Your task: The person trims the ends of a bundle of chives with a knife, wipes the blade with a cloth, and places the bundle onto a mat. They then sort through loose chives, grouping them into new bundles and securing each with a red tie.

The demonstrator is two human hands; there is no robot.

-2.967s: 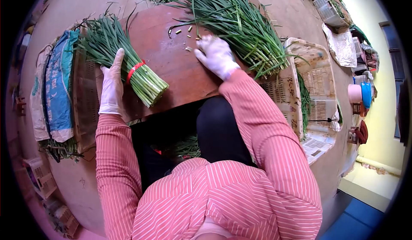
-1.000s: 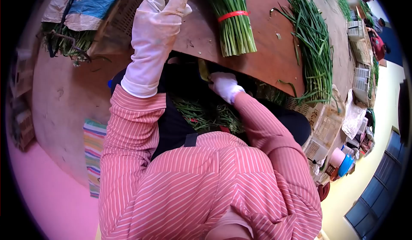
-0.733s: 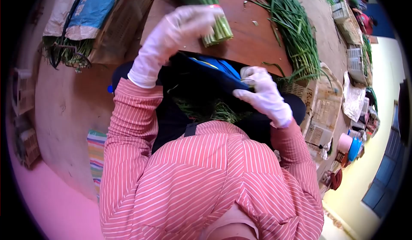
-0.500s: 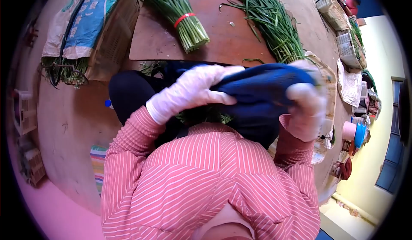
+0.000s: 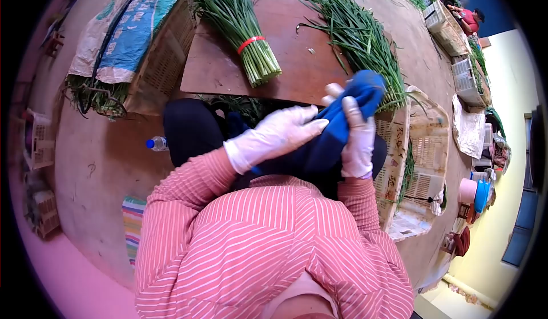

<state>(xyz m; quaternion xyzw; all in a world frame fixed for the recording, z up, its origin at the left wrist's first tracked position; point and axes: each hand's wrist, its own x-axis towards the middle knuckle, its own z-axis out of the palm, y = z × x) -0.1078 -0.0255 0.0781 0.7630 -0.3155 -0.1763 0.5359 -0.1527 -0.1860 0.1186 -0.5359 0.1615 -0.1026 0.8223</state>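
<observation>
A dark blue cloth (image 5: 335, 126) is bunched up over my lap. My gloved left hand (image 5: 278, 135) pinches its lower left side between thumb and fingers. The gloved right hand (image 5: 358, 139) is wrapped round the upper part, which sticks up beyond the fingers. Just past the hands is a reddish-brown board (image 5: 214, 62). On it lies a bundle of green chives (image 5: 251, 51) with a red band round the stalks. A loose heap of chives (image 5: 359, 39) covers the board's right side, its stalk ends close to the cloth.
At the left, a crate (image 5: 162, 56) has a blue and white sack (image 5: 123, 45) over it. A capped bottle (image 5: 157, 143) lies on the floor. To my right stands a plastic crate (image 5: 425, 170) with some greens. Farther right are more crates (image 5: 445, 28) and a person in red (image 5: 469, 21).
The blue cloth was stretched wide between my hands and is now gathered together. My right hand has moved left, nearer to the left hand.
</observation>
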